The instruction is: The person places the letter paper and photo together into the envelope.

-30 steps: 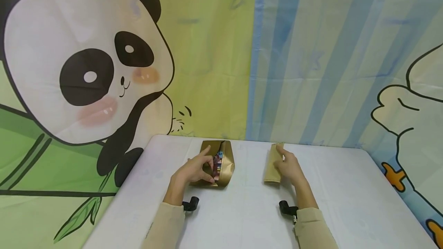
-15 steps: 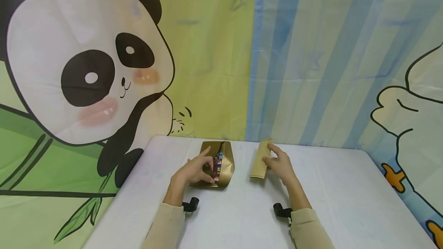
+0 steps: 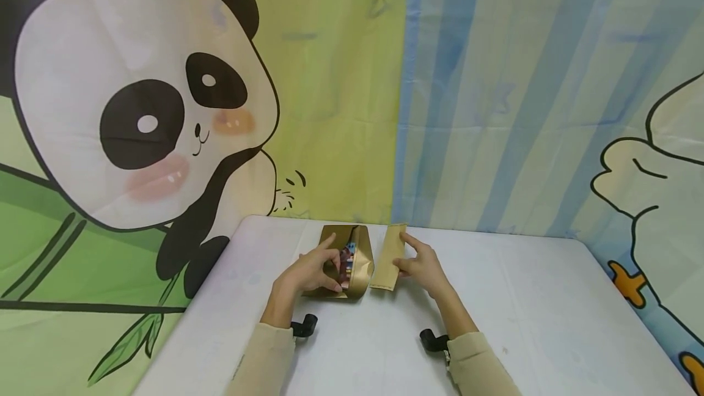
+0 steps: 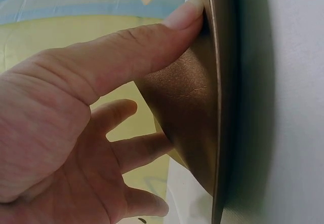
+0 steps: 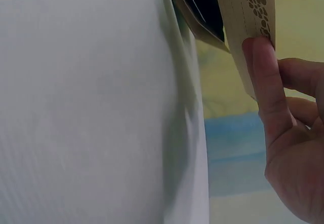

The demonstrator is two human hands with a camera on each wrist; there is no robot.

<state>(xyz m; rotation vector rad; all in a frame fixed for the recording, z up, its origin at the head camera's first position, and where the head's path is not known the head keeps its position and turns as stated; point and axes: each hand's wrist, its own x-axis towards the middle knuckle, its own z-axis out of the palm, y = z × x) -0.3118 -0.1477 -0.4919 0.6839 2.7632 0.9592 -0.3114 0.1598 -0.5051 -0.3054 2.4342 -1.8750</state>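
Observation:
A gold envelope (image 3: 363, 269) lies towards the far side of the table, its pointed flap to the right and colourful printing (image 3: 347, 261) showing at its mouth. My left hand (image 3: 308, 271) holds the envelope at that mouth. In the left wrist view the thumb lies along the brown envelope (image 4: 177, 97), other fingers spread; the index finger is hidden. My right hand (image 3: 426, 269) pinches a narrow tan card (image 3: 389, 258) just right of the flap. The right wrist view shows brown patterning on the card (image 5: 247, 21), tilted beside the envelope's dark opening (image 5: 205, 1).
A white cloth covers the table (image 3: 385, 347). Behind it hangs a backdrop (image 3: 330, 109) with a panda and blue stripes. Black wrist cameras sit at the left (image 3: 304, 326) and right (image 3: 433, 341) wrists.
My right hand has picked up the tan card and carried it leftward, close to the envelope's flap. My left hand and the envelope have stayed in place.

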